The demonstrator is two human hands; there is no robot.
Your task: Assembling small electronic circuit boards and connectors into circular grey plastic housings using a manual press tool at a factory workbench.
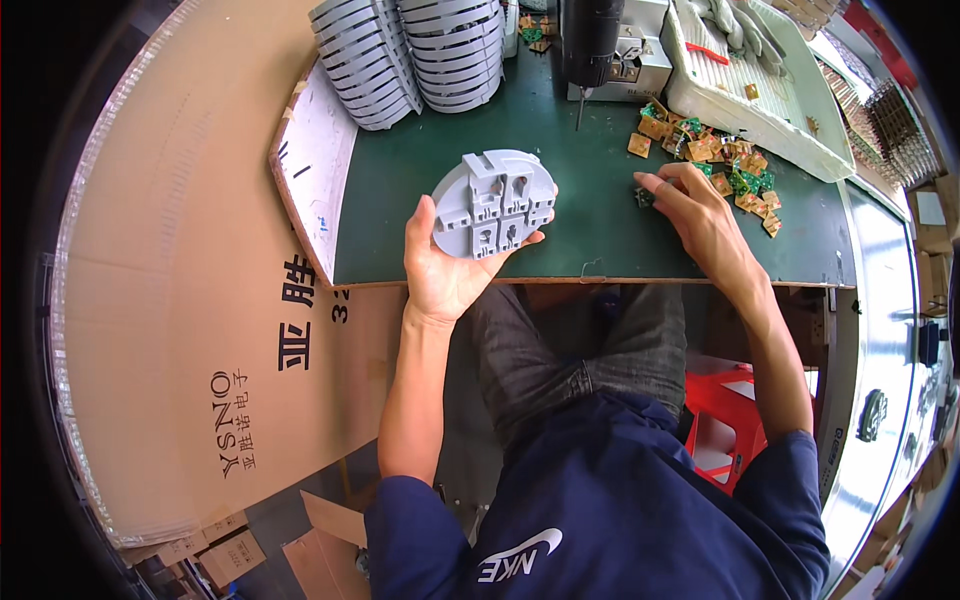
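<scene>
Probably light and stiff, the grey disc (pixel 497 207) is best held by its rim, as cupped in the left hand (pixel 440 274), a dark part (pixel 643 197) pinched by the right hand (pixel 697 208).

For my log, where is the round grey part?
In the head view's upper middle, the grey part is in the left hand, over the green table.
</scene>
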